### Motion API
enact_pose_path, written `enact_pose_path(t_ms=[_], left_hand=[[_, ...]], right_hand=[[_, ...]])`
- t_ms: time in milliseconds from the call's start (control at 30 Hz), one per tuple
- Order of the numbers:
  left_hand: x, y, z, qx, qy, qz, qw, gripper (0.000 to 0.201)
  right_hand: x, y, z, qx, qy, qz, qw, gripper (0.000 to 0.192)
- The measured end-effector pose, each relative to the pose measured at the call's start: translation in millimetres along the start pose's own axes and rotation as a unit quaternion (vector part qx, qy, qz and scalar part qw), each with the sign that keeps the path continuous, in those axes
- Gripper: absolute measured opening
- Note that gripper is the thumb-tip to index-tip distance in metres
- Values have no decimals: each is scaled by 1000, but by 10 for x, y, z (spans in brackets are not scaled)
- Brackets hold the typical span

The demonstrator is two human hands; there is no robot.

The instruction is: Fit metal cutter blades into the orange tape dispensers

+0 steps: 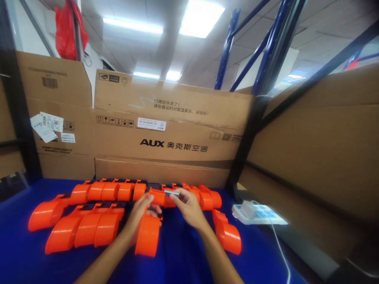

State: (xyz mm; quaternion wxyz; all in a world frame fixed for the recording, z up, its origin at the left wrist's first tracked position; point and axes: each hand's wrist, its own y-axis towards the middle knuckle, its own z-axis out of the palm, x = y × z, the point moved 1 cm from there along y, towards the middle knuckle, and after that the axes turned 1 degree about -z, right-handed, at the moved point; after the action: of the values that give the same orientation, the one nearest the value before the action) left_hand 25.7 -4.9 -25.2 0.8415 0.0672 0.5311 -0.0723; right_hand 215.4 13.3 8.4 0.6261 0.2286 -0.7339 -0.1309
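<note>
My left hand [138, 215] is closed around an orange plastic part [147, 236] with a wide, rounded, cup-like end hanging down. Between the thumb and fingers of my right hand [189, 207] is a small flat grey piece [171, 193], close to the upper end of that part; whether the two touch I cannot tell. Similar orange parts [97, 230] lie in rows on the blue table cover [174, 260]. Dark pieces show at the upper ends of several of them. One more orange part [229, 236] lies right of my right forearm.
A cardboard panel [177, 130] stands along the back, with another cardboard wall [319, 157] at the right. A white power strip [266, 215] with a plugged-in adapter and a white cable [280, 244] lies at the right edge. Dark rack posts [248, 118] rise beside the table.
</note>
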Motion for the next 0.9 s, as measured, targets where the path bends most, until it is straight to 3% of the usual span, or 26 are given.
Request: enact_pose_path(t_ms=[233, 467, 900], left_hand=[[26, -7, 3, -3, 57, 47, 997, 45], [-18, 39, -29, -75, 19, 76, 994, 46], [-64, 7, -14, -69, 39, 83, 993, 46]], right_hand=[[-51, 3, 63, 5, -14, -7, 1000, 33], [-94, 18, 40, -93, 3, -18, 996, 36], [-41, -32, 57, -71, -27, -43, 996, 31]])
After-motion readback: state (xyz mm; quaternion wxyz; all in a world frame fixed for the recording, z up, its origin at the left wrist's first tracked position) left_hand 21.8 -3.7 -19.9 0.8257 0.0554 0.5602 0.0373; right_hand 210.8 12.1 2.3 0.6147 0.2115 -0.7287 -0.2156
